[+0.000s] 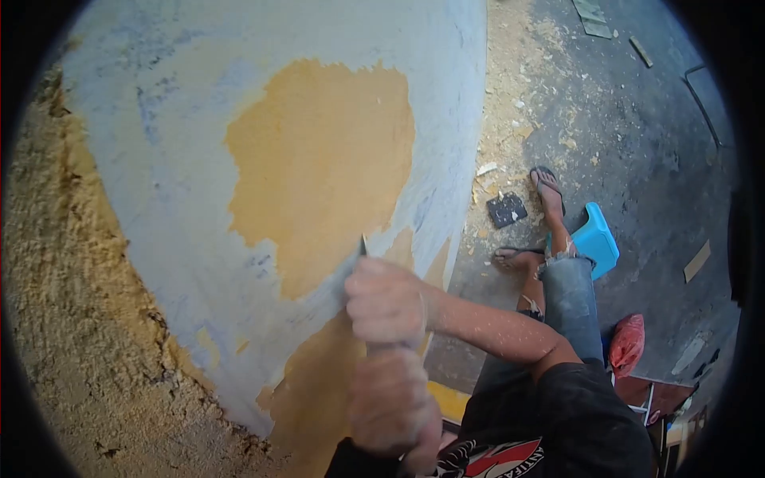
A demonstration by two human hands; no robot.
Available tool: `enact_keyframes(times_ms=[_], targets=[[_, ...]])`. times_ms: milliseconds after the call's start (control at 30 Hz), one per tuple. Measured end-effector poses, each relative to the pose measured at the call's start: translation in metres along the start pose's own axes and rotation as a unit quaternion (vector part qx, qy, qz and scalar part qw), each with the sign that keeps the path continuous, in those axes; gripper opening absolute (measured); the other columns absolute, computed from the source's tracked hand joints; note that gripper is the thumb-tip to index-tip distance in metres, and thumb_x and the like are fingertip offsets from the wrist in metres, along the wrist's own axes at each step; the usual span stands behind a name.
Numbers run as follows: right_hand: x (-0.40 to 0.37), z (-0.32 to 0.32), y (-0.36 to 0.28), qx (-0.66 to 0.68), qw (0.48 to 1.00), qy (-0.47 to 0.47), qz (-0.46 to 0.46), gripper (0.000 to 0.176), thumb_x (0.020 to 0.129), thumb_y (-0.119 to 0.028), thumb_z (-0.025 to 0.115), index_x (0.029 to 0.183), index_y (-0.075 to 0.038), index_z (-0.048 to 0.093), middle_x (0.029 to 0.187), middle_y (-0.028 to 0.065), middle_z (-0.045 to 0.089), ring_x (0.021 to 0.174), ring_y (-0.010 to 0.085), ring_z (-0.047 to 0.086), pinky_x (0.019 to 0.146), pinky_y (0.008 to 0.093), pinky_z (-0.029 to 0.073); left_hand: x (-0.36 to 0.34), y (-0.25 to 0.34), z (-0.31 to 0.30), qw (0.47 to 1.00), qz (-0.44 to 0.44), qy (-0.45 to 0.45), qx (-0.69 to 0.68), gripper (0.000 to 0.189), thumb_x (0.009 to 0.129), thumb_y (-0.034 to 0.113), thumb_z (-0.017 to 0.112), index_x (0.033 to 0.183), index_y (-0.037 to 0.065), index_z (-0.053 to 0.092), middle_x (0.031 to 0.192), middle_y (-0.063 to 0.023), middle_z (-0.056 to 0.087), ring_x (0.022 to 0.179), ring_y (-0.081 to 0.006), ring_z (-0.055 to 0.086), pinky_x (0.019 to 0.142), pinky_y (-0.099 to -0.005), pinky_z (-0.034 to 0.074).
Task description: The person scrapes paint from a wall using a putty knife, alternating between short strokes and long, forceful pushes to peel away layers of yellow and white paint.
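A scraper with a narrow dark blade (364,246) points up from my two fists. My right hand (386,303) is wrapped round it close to the blade, and dust specks that forearm. Below it, my left hand (390,398) is closed round the lower part of the handle, somewhat blurred. The fingers hide nearly all of the handle. The blade tip meets a large pale bluish-grey panel (183,223) at the lower edge of a bare tan patch (327,167). Another tan patch (311,398) lies beside my left hand.
Rough yellowish crumbly material (88,319) borders the panel on the left. Pale flakes (518,103) cover the dark floor (637,151). A blue plastic stool (596,243) stands near my sandalled feet (548,191), with a dark square piece (507,210) beside them. A red bag (627,344) lies behind my legs.
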State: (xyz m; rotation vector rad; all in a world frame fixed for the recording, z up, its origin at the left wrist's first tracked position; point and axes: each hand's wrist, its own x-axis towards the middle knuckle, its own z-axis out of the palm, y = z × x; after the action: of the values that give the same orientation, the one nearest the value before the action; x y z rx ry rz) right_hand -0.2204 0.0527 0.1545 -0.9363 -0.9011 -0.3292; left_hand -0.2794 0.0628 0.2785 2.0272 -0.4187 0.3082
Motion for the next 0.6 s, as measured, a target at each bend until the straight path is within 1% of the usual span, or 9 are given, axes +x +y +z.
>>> enact_keyframes(times_ms=[67,100,133,200,333,400,433,533,600], targets=[[-0.006,-0.005,0.019,-0.017,1.000,0.005,-0.001,0.011,0.055,-0.008,0.047,0.061,-0.012,0.040,0.064,0.0043,0.033,0.063,0.0223,0.046,0.058,0.0365,0.033,-0.021,0.026,0.006,0.992,-0.056,0.097,0.053,0.036,0.070,0.019,0.063,0.050,0.011,0.034,0.043,0.0000,0.037,0.037,-0.0145,0.046,0.045,-0.0275,0.044],[-0.016,-0.001,0.025,-0.026,0.999,0.015,0.015,0.012,0.054,-0.011,0.049,0.061,-0.012,0.039,0.064,0.0042,0.033,0.062,0.0225,0.045,0.057,0.0365,0.033,-0.035,0.010,0.013,0.977,-0.038,0.129,0.168,0.037,0.071,0.017,0.063,0.051,0.011,0.033,0.044,-0.0011,0.040,0.038,-0.0136,0.046,0.045,-0.0271,0.044],[-0.025,0.004,0.029,-0.034,0.999,0.026,0.031,0.015,0.054,-0.014,0.051,0.061,-0.012,0.038,0.064,0.0040,0.033,0.062,0.0227,0.043,0.057,0.0366,0.032,-0.035,-0.014,0.009,0.977,-0.043,0.126,0.169,0.037,0.071,0.017,0.063,0.051,0.011,0.033,0.044,-0.0011,0.040,0.038,-0.0136,0.046,0.045,-0.0271,0.044],[-0.037,0.005,0.032,-0.052,0.996,0.036,0.058,0.021,0.052,-0.020,0.054,0.061,-0.012,0.037,0.064,0.0036,0.032,0.060,0.0231,0.041,0.057,0.0368,0.031,-0.032,-0.057,0.004,0.995,-0.035,0.091,-0.003,0.040,0.078,0.015,0.063,0.051,0.012,0.035,0.045,-0.0020,0.041,0.038,-0.0147,0.046,0.046,-0.0287,0.045],[-0.018,-0.009,0.000,0.036,0.999,0.018,0.002,0.026,0.054,-0.024,0.060,0.061,-0.012,0.037,0.064,0.0029,0.032,0.060,0.0223,0.040,0.055,0.0361,0.029,-0.050,-0.027,0.032,0.995,-0.016,0.094,0.027,0.044,0.088,0.019,0.060,0.052,0.011,0.035,0.046,-0.0036,0.039,0.040,-0.0158,0.043,0.046,-0.0294,0.040],[-0.037,0.014,0.013,0.034,0.994,0.099,-0.014,0.025,0.051,-0.022,0.058,0.061,-0.012,0.037,0.064,0.0031,0.032,0.060,0.0225,0.041,0.055,0.0362,0.029,-0.044,-0.033,0.058,0.881,-0.099,0.352,0.301,0.046,0.090,0.023,0.056,0.052,0.010,0.034,0.045,-0.0038,0.039,0.039,-0.0166,0.040,0.044,-0.0304,0.036],[-0.048,0.007,0.024,-0.002,0.997,0.076,0.021,0.022,0.049,-0.019,0.054,0.061,-0.011,0.036,0.065,0.0033,0.032,0.060,0.0225,0.041,0.055,0.0360,0.030,-0.037,-0.053,0.018,0.996,-0.040,0.057,0.057,0.047,0.089,0.028,0.055,0.051,0.009,0.035,0.045,-0.0031,0.039,0.037,-0.0169,0.039,0.042,-0.0312,0.035],[-0.037,-0.004,0.024,-0.023,0.998,0.056,0.036,0.019,0.046,-0.014,0.047,0.060,-0.010,0.035,0.065,0.0034,0.031,0.061,0.0226,0.041,0.055,0.0357,0.029,-0.028,-0.034,0.019,0.999,-0.020,0.042,0.027,0.047,0.089,0.032,0.055,0.052,0.008,0.039,0.045,-0.0026,0.040,0.036,-0.0175,0.040,0.041,-0.0329,0.038],[-0.026,-0.003,0.016,0.046,0.998,0.040,-0.016,0.021,0.048,-0.015,0.051,0.061,-0.009,0.035,0.065,0.0040,0.031,0.060,0.0232,0.041,0.055,0.0357,0.029,-0.029,-0.041,0.023,0.998,-0.002,0.051,0.045,0.047,0.089,0.033,0.055,0.053,0.007,0.040,0.045,-0.0023,0.041,0.036,-0.0177,0.041,0.041,-0.0327,0.038]])
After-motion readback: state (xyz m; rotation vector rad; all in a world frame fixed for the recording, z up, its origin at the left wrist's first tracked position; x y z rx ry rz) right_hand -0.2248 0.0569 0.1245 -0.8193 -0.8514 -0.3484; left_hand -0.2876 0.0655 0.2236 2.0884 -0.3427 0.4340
